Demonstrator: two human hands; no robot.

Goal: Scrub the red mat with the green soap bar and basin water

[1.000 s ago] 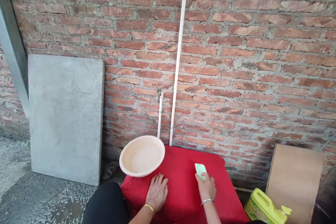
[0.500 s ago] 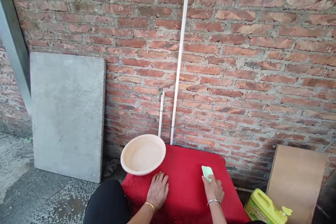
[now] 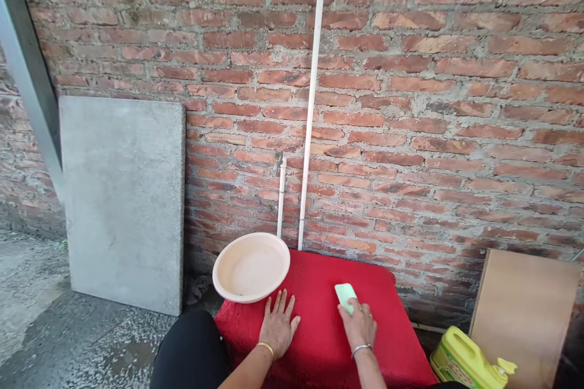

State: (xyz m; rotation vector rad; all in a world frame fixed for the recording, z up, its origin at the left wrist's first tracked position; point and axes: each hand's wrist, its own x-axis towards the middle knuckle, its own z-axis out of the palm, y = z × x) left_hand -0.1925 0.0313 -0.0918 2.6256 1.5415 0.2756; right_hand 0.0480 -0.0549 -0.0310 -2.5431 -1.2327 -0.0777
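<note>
My right hand (image 3: 359, 325) grips a pale green oblong block (image 3: 345, 296), its far end sticking out past the fingers. Its underside rests against the red cloth (image 3: 319, 279), and whether it has bristles cannot be seen. Flat on the same cloth, with fingers spread, lies my left hand (image 3: 278, 325). Just beyond those fingertips a cream plastic basin (image 3: 250, 267) sits at the left back corner of the cloth, tilted a little; its inside shows no contents.
A grey slab (image 3: 125, 200) leans on the brick wall (image 3: 387, 103) at left. White pipes (image 3: 309, 115) rise behind the cloth. At lower right stand a yellow jug (image 3: 468, 360) with a pump and a brown board (image 3: 522, 316). My dark-clothed knee (image 3: 191, 355) is close at left.
My right hand has slid left across the cloth with the pale green block. The fingers of my left hand have spread wider. The view has shifted slightly.
</note>
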